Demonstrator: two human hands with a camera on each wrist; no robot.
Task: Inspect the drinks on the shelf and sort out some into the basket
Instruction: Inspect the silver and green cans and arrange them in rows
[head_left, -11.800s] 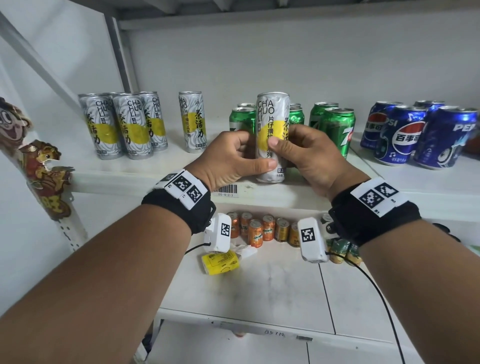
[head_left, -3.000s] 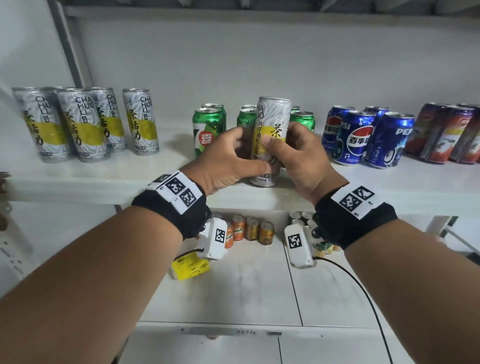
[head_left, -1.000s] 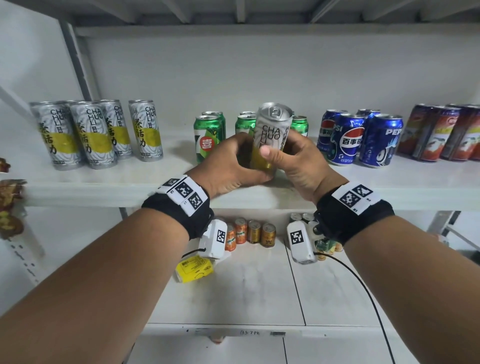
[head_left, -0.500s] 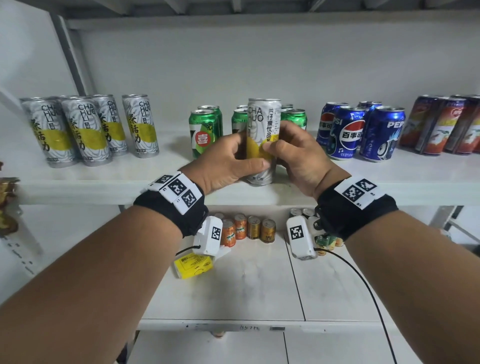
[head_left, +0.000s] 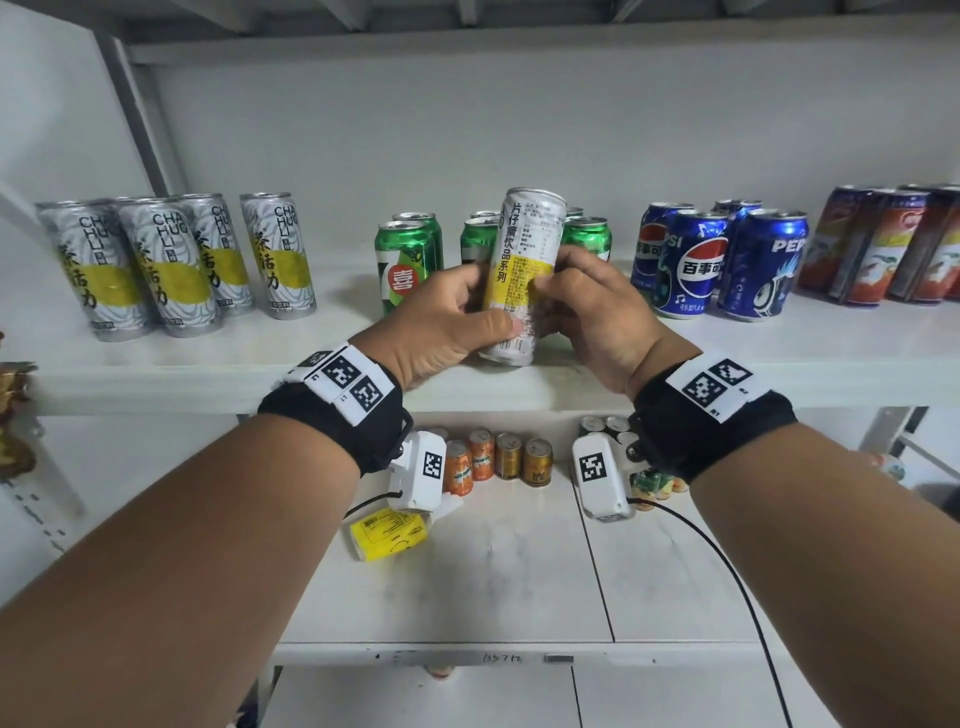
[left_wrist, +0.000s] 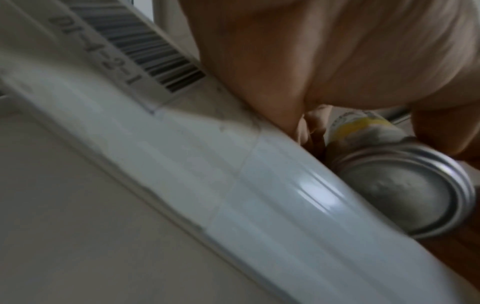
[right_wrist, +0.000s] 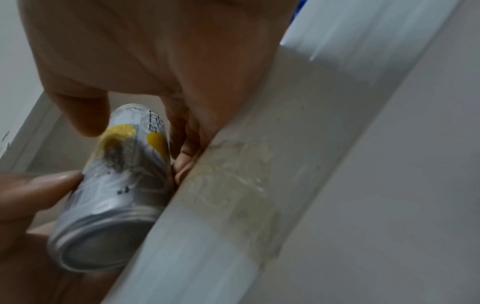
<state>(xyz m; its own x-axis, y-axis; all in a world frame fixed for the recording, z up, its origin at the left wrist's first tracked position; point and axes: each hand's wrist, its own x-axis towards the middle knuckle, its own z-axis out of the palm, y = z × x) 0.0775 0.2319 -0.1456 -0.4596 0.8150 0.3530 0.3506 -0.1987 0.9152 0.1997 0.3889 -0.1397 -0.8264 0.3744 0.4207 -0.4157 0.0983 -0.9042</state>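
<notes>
Both hands hold one tall can (head_left: 524, 275) between them: left hand (head_left: 447, 327) with thumb across the lower front and fingers curled behind, right hand (head_left: 592, 306) pinching the yellow band from the other side. Can sits in the air just above the front edge of the shelf (head_left: 182, 374), ahead of the green cans (head_left: 408, 260).

Two-handed hold looks meant for turning and reading. The small-print panel faces the person, so this is likely the inspection step, not yet the sort. No basket in view.

Long axis near vertical, top leaning slightly right and away. Lid end up, base down; the left wrist view shows the bare metal base (left_wrist: 405, 193) clear of the shelf lip. Right wrist view is blurred, so I can't say whether the can there touches the lip or only passes close.

Same-brand cans (head_left: 166, 265) stand grouped at far left, blue cans (head_left: 722, 260) to the right, red ones (head_left: 893, 244) beyond. Sorted by kind, labels out. Small orange cans (head_left: 472, 460) on the shelf below.
</notes>
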